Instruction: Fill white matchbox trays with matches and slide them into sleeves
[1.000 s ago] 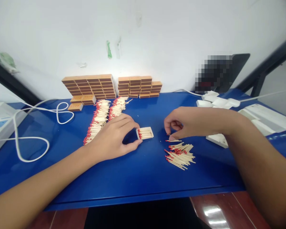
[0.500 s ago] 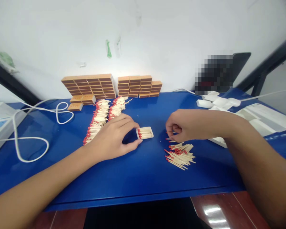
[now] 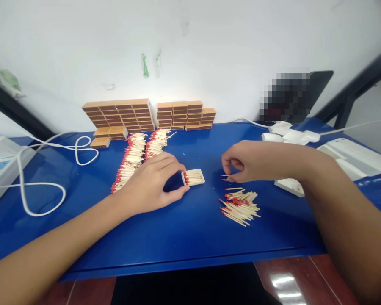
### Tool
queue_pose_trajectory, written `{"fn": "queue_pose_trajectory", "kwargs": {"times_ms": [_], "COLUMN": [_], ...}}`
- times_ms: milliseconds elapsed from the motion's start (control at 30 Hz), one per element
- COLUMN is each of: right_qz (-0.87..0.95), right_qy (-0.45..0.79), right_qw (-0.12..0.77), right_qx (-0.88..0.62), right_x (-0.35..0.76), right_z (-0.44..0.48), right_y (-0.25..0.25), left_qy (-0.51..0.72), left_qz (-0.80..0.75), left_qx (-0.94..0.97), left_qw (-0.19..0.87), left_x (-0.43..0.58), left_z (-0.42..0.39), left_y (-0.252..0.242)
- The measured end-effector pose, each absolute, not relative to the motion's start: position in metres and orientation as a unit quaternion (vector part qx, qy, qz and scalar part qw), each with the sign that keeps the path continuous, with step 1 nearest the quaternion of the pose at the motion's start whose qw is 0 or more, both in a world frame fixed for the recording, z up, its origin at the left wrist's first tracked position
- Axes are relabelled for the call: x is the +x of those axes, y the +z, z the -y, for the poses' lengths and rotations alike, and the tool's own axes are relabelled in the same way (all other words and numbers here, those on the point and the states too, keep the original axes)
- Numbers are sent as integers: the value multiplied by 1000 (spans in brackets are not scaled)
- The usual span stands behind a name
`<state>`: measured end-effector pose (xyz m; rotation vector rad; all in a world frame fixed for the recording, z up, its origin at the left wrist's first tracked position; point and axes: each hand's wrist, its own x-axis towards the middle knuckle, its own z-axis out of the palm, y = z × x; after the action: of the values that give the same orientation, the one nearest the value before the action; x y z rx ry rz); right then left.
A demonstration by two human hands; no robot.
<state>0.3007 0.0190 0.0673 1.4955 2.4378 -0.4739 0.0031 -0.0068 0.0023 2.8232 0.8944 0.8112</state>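
Observation:
My left hand [image 3: 155, 182] grips the left end of a small white matchbox tray [image 3: 203, 178] between thumb and fingers. Red-headed matches [image 3: 194, 177] lie side by side in it. To the right, my right hand [image 3: 241, 163] is closed in a pinch low over the table. Two matches [image 3: 225, 176] stick out at its fingertips, heads to the left; their other ends are hidden by the fingers. Just below that hand lies a loose pile of matches [image 3: 241, 207]. Two long rows of matches [image 3: 135, 148] stretch behind my left hand.
Stacked matchboxes [image 3: 120, 114] line the wall at the back. Several white empty trays [image 3: 294, 135] lie at the right, by a dark blurred object [image 3: 317, 93]. A white cable [image 3: 22, 178] and a power strip [image 3: 6, 165] are at the left. The blue table's front edge [image 3: 184, 264] runs below.
My right hand has lifted slightly away from the loose pile, and the two matches at its fingertips now show more clearly. My left hand and the tray have stayed put.

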Motion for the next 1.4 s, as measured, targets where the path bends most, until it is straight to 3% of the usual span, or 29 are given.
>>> {"fn": "queue_pose_trajectory", "kwargs": {"times_ms": [800,1200,1400], "right_qz": [-837,-865,-862], "right_qy": [-148,-241,-214], "right_qw": [119,-12,4], "right_qx": [514,439,460], "right_x": [297,274,276], "right_z": [-18,-10,-11], "right_y": [64,71,69], "left_qy": [253,258,259], "left_qz": [-297,-294,-297], "left_qx": [920,919,918], "left_qw": [38,53,45], "left_x": [3,5,4], "left_z": [7,9,8], "left_y": [2,5,4]}}
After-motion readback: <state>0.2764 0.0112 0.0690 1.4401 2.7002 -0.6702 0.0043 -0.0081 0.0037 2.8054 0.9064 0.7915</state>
